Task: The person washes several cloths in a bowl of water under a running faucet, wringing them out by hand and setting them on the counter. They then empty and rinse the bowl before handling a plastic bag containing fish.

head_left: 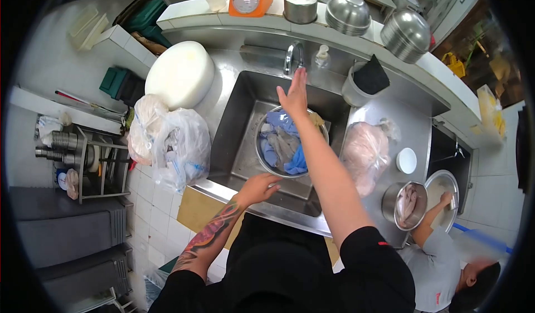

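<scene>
My right hand reaches over the sink with its fingers stretched out and the thumb apart, fingertips right at the faucet. Below it, a round metal bowl stands in the steel sink. Blue and grey cloths lie bunched in the bowl, partly hidden by my right forearm. My left hand is low over the sink's front edge, close to the near rim of the bowl, fingers loosely extended with nothing in them. A soap bottle is just right of the faucet.
Left of the sink are a thick white round block and filled plastic bags. On the right sit a bag of pink meat, a white cup and a pot of fish. A co-worker reaches into a large basin.
</scene>
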